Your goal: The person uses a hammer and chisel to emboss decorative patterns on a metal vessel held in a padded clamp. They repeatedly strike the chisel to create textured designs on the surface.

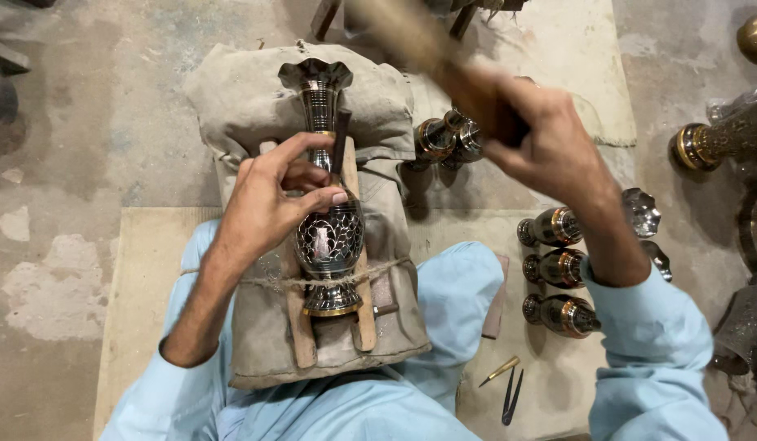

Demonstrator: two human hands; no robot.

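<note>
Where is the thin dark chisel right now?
In the head view, the thin dark chisel stands left of centre, pinched by the left hand against the neck of the engraved metal vase lying on the grey cloth cushion.

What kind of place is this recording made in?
Likely a floor-level metal engraving workshop: an engraved vase tied to a padded wooden rest, more vases lying alongside, and small tools on the mat.

Left hand point(272, 200) low, fingers curled in a pinching grip; right hand point(541, 139) raised, fist closed, forearm angled up.
</note>
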